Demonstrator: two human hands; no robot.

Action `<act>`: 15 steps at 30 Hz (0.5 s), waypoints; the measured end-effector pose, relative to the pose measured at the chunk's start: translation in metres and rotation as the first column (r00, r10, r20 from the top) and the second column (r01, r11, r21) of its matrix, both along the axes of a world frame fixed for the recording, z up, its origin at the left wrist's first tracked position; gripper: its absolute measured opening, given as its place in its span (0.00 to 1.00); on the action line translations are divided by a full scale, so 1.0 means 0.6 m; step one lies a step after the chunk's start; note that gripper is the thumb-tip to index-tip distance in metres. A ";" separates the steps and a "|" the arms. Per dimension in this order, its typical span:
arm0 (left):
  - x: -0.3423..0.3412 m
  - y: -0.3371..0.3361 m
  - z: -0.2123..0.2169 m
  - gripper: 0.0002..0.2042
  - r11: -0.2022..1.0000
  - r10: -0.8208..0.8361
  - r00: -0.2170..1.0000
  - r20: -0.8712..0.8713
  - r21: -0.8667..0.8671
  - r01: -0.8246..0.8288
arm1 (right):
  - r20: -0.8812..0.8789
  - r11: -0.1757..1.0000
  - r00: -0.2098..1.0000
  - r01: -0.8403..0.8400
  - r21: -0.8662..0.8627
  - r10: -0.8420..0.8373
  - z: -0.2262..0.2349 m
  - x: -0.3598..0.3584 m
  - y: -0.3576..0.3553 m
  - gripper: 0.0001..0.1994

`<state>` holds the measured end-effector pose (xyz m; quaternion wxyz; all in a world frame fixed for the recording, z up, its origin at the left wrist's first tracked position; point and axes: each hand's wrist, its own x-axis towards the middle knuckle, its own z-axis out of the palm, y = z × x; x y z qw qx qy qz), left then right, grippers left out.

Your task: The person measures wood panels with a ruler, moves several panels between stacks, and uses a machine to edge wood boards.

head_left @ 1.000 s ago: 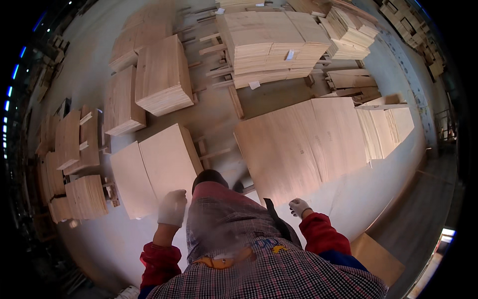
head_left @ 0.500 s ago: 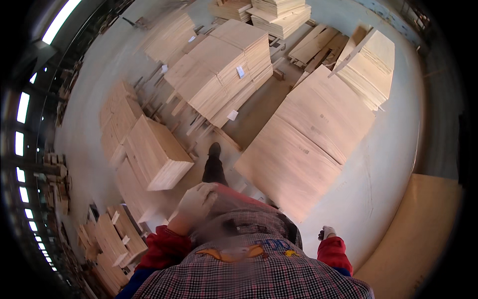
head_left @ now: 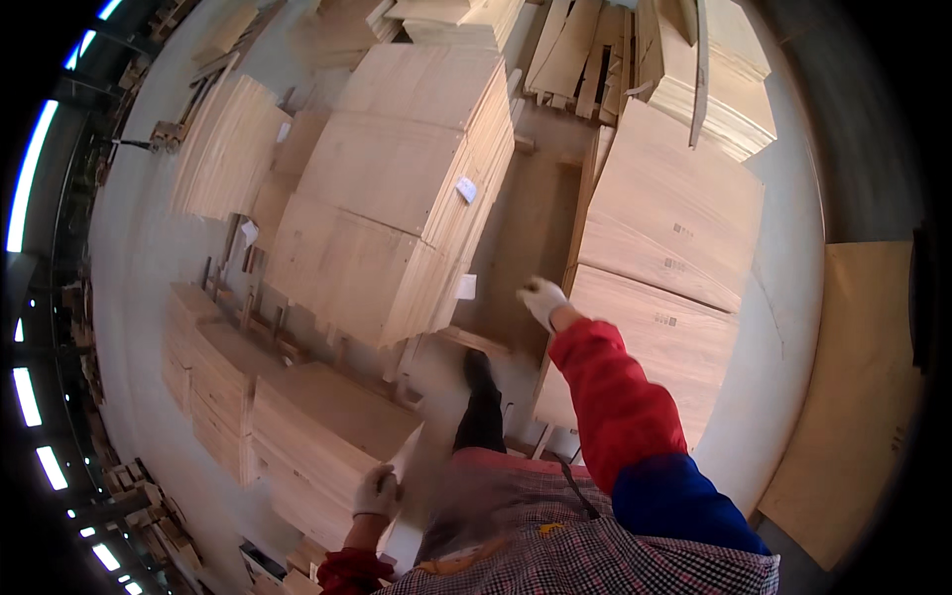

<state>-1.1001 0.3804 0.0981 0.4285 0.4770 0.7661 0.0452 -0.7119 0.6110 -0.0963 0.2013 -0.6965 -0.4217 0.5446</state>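
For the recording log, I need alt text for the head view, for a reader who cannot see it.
Seen from above, a person in white gloves walks between stacks of pale plywood sheets, the right hand stretched toward the edge of a large sheet stack and the left hand low beside a smaller stack. One dark shoe steps forward on the dusty floor.

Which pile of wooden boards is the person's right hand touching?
The right hand reaches the wide flat stack on the right, at its left edge. The tall middle stack lies across the gap, untouched.
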 end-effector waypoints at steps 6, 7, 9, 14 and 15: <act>-0.095 -0.047 -0.018 0.10 0.907 0.412 0.910 0.034 -0.106 -0.407 | 0.217 0.965 0.961 0.117 0.236 -0.170 0.002 -0.053 0.334 0.30; -0.104 -0.073 -0.028 0.09 0.937 0.339 0.941 0.009 -0.092 -0.337 | 0.248 0.940 0.948 0.112 0.321 -0.197 0.007 -0.067 0.355 0.32; -0.088 -0.091 -0.019 0.09 0.986 0.068 0.994 -0.085 -0.149 -0.080 | 0.338 0.964 0.941 -0.090 0.252 0.000 0.019 -0.094 0.377 0.29; -0.039 -0.048 -0.022 0.09 0.956 0.092 0.994 0.064 -0.284 -0.070 | -0.250 0.979 0.963 0.144 0.143 -0.105 -0.090 -0.019 0.333 0.19; -0.029 -0.042 -0.021 0.09 0.960 0.086 0.995 0.058 -0.273 -0.067 | -0.420 0.968 0.895 0.221 0.122 -0.152 -0.089 -0.024 0.310 0.15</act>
